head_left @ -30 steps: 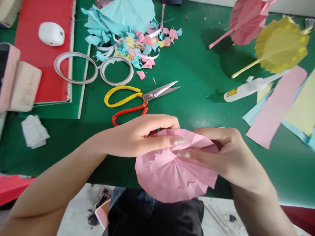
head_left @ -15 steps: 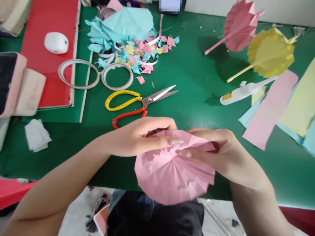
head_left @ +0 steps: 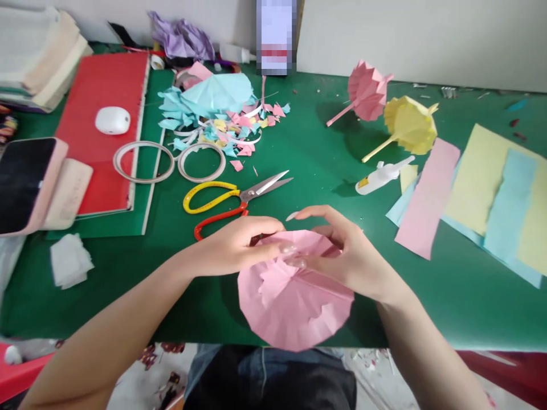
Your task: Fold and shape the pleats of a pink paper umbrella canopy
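A pleated pink paper disc [head_left: 294, 319], with a smaller jagged pink layer at its centre, is held near the table's front edge. My left hand [head_left: 252, 245] grips its upper left part, thumb on top and fingers beneath. On the upper right, my right hand [head_left: 342, 250] pinches it, thumb pressed near the centre and the index finger raised off the paper. Both thumbs lie close together. Scissors [head_left: 248, 193] with one yellow and one red handle lie partly open just beyond my left hand.
Paper umbrellas, one pink [head_left: 367, 91] and one yellow [head_left: 408, 125], stand at the back right. Nearby are a glue bottle [head_left: 378, 177] and coloured paper strips [head_left: 427, 199]. Tape rolls [head_left: 201, 177], paper scraps [head_left: 237, 165], a red folder [head_left: 102, 80] and a phone [head_left: 25, 182] occupy the left.
The view has tilted up, showing more of the table's back. My right index finger has lifted from the disc, which now lies flatter; my left hand keeps its hold.
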